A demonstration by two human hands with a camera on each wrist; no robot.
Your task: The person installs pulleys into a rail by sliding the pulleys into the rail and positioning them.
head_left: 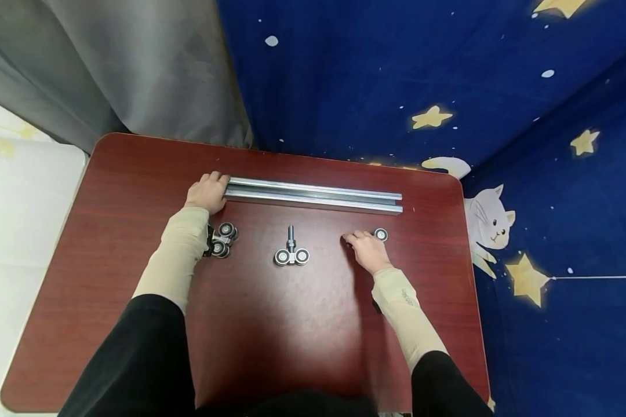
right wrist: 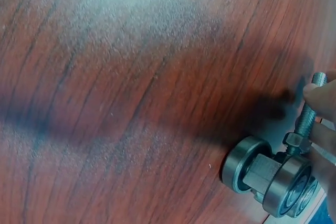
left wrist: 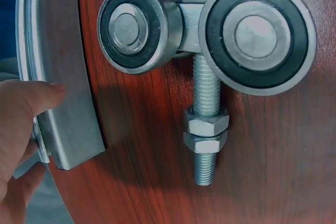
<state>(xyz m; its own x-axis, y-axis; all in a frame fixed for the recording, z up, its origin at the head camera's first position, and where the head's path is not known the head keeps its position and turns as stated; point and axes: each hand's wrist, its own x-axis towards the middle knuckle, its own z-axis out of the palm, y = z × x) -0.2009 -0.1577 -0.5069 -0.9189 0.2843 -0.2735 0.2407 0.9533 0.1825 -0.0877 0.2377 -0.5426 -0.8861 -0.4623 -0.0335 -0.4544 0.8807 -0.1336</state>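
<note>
Pinching the roller trolley (right wrist: 262,172) by its bolt (right wrist: 305,121) near the right end of the metal channel track (head_left: 313,202), the right grip (head_left: 367,252) could tbh let it twist if that hold loosens, while the left grip (head_left: 207,193) holds the other end

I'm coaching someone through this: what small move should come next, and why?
Probably lift the right roller toward the free right end of the rail: the right hand pinches that roller's bolt, while the left hand grips the rail's left end.
</note>
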